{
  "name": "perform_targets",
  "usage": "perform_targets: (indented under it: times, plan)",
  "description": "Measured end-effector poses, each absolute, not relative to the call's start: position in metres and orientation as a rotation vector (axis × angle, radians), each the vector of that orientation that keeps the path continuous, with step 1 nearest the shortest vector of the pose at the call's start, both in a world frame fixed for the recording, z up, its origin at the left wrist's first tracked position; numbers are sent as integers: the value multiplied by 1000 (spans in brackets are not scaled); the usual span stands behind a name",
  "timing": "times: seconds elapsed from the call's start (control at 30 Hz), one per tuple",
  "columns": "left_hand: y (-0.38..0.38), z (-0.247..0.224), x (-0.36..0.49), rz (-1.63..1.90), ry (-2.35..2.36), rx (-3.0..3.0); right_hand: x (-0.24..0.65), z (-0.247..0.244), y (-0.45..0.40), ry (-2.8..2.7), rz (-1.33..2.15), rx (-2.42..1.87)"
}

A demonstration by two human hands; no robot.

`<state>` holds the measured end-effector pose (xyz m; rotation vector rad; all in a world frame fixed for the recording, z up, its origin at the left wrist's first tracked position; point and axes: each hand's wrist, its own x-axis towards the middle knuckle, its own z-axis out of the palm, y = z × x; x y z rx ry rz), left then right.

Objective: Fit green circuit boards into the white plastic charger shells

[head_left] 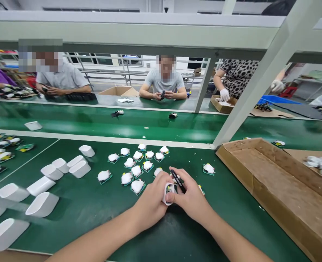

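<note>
My left hand (150, 202) closed around a white oval plastic shell (163, 195), held off the green belt worktop (177, 234) toward its middle; my right hand (192, 194) curled, gripping a black marker (177, 181), its thumb resting on the shell's rim, both hands touching there. Just beyond the hands, a loose cluster of small green circuit boards (137, 187), each topped with a white domed lump, lies flat on the worktop, with one set apart to the right (208, 169). Toward the left edge: white hollow oval shells (42, 204), lying on their sides in a scattered group. In the far-left corner: more boards (3, 156), in a tight heap. Along the right edge: a shallow cardboard tray (270, 193), its brown inside showing, with a heap of white pieces (320, 165) beyond it. Across a second green belt (81, 123), two seated people in grey T-shirts (163, 82) work with their hands together; gloved hands (224, 94) reach into a cardboard box (221, 105), and a pale metal frame (259, 83) crosses the view
</note>
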<state>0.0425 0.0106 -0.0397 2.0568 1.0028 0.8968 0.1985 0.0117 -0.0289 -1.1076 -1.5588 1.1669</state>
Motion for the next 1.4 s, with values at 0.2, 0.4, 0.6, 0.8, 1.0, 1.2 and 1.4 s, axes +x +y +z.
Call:
perform_targets:
  times: [0.2, 0.4, 0.6, 0.8, 1.0, 1.2, 1.4]
  plan:
    - [16, -32, 43, 965, 1073, 1870, 212, -31, 36, -1537, 1008, -1068]
    - [28, -35, 33, 1038, 1096, 1872, 239, -42, 76, -1387, 632, -1206]
    - [29, -30, 30, 1112, 1079, 1973, 245, -26, 67, -1628, 556, -1375]
    - [28, -29, 30, 1025, 1118, 2000, 224, -3, 21, -1470, 771, -884]
    - [25, -32, 32, 936, 1063, 2060, 212, -8, 10, -1507, 761, -835]
    - [23, -32, 33, 993, 1088, 2105, 209, -16, 8, -1616, 660, -830]
    - [20, -30, 38, 1194, 1134, 2025, 201, -23, -3, -1747, 391, -698]
